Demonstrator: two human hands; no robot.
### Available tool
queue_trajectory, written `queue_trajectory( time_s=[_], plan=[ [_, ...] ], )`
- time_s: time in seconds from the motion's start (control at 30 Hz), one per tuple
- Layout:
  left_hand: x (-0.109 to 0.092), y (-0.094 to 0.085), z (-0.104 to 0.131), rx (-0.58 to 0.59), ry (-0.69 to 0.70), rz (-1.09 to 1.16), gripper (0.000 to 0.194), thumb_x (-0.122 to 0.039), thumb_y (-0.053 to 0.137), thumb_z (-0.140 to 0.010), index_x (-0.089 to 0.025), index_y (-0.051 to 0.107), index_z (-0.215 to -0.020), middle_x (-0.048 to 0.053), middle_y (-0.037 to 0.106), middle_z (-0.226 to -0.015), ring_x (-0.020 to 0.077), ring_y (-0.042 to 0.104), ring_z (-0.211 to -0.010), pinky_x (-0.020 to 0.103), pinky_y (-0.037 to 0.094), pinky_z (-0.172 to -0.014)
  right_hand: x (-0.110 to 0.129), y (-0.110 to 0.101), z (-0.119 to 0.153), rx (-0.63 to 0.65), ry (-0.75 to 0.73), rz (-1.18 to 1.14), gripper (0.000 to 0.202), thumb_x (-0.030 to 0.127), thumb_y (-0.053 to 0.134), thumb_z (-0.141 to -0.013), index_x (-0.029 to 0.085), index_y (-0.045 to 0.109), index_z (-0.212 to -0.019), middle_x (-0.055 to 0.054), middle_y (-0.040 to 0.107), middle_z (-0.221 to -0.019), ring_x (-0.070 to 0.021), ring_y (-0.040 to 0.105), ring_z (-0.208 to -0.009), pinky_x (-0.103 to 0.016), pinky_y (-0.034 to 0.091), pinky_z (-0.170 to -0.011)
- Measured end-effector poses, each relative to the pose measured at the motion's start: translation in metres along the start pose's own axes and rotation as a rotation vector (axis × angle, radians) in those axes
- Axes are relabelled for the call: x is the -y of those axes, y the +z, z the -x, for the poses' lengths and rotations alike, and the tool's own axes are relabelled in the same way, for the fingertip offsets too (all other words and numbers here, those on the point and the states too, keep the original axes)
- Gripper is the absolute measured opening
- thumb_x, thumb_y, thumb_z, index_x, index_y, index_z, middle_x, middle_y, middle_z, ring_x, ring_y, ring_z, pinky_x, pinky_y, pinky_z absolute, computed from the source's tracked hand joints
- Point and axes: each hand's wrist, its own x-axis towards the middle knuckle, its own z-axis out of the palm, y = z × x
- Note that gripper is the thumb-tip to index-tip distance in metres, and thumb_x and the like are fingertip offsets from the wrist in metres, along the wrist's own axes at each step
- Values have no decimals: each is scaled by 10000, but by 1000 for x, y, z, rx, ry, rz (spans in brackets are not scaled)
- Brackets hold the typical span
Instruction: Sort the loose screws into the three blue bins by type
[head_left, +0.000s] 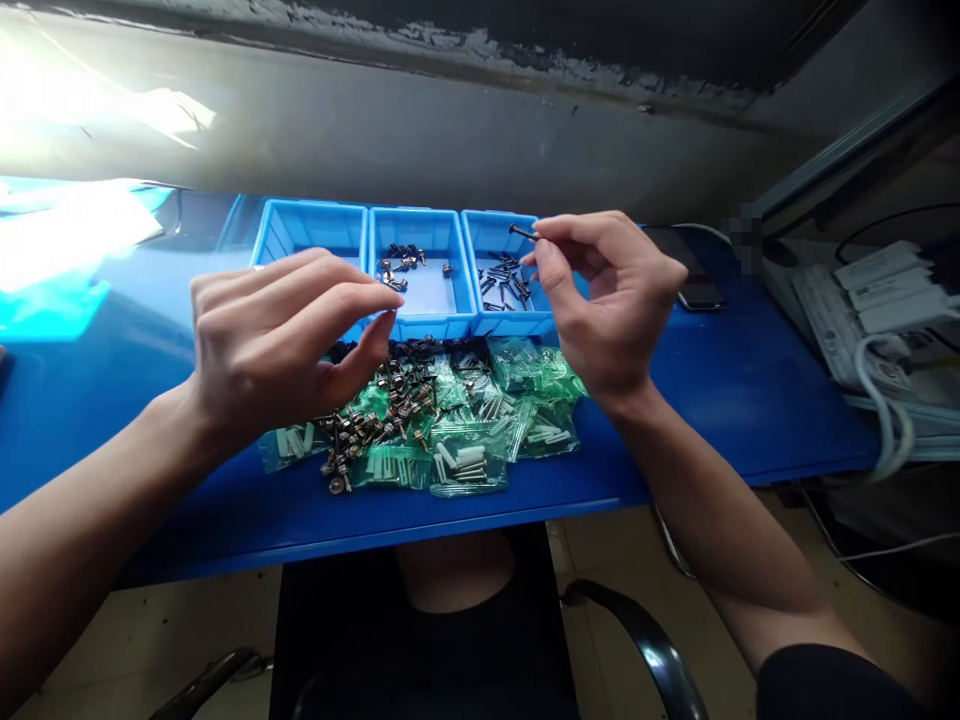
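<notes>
My right hand [611, 300] pinches a dark screw [523, 233] over the right blue bin [510, 323], where several dark screws [504, 282] lie. My left hand [289, 335] hangs in front of the left blue bin [315, 210], thumb and forefinger nearly together at the middle bin's near edge; whether something small is between them I cannot make out. Several short metal fasteners [405, 257] lie in the middle blue bin [427, 325]. Below the hands is a loose pile of metal fasteners [386, 410] beside green-tinted clear packets [469, 462] holding white plugs and screws.
The blue table [585, 490] ends at its front edge, with a chair armrest [645, 640] below. A phone [701, 292] lies to the right, near white boxes and cables [892, 290]. Behind the bins stands a pale wall [450, 140]. Bright sheets [82, 240] lie at left.
</notes>
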Motion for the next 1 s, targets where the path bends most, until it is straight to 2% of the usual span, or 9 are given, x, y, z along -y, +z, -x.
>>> queue_trajectory(
  time_s=[0.1,0.2,0.27,0.37,0.47,0.63,0.8,1.0],
  plan=[
    [4,1,2,105,-93,-57,149,-240,737,-980,-238,691,-1122,29,803,-1061,210,748,-899,348,537,-613,-6,-4,-4,84,-89,101,186,157,670,-1045,231,788,-1169,-132,778,-1178,-291,757,-1071,-496,680,-960],
    [6,6,6,183,-190,-88,155,-331,727,-1006,-231,713,-1123,60,789,-1249,277,759,-1040,379,565,-665,3,-1,2,225,-201,78,258,142,621,-1068,235,777,-1251,-97,790,-1171,-250,744,-1066,-462,670,-938],
    [8,11,10,223,-254,-94,189,-380,704,-1027,-226,736,-1133,73,756,-1372,326,751,-1160,409,602,-718,11,3,8,369,-322,49,273,151,600,-1091,217,758,-1303,-82,789,-1186,-230,739,-1082,-457,665,-942],
    [11,15,15,348,-343,-30,241,-408,602,-1094,-248,747,-1200,64,720,-1464,337,715,-1313,498,655,-931,15,10,16,595,-526,73,330,177,611,-1102,186,706,-1417,-123,756,-1324,-255,701,-1183,-518,642,-1012],
    [13,12,15,418,-356,40,319,-453,536,-1127,-248,755,-1236,76,735,-1449,338,715,-1355,576,634,-1092,14,14,20,755,-635,118,323,170,649,-1079,153,720,-1393,-166,754,-1350,-292,669,-1173,-547,640,-987],
    [12,6,9,501,-358,0,260,-421,578,-1118,-318,771,-1259,35,739,-1447,340,690,-1410,562,671,-1020,15,14,18,759,-637,76,182,158,632,-1090,137,798,-1162,-136,799,-1143,-256,661,-1011,-445,644,-856],
    [13,11,14,377,-280,-25,249,-406,616,-1092,-278,786,-1221,75,769,-1384,380,752,-1300,584,695,-887,17,10,16,761,-601,32,147,97,651,-1056,121,795,-1039,-148,792,-1068,-246,686,-931,-421,623,-804],
    [11,15,13,289,-275,-57,171,-349,646,-1069,-248,781,-1100,55,820,-1245,320,794,-1141,437,630,-742,13,10,16,702,-530,-9,183,110,604,-1092,170,760,-1019,-123,787,-1041,-222,706,-913,-391,620,-789]
  ],
)
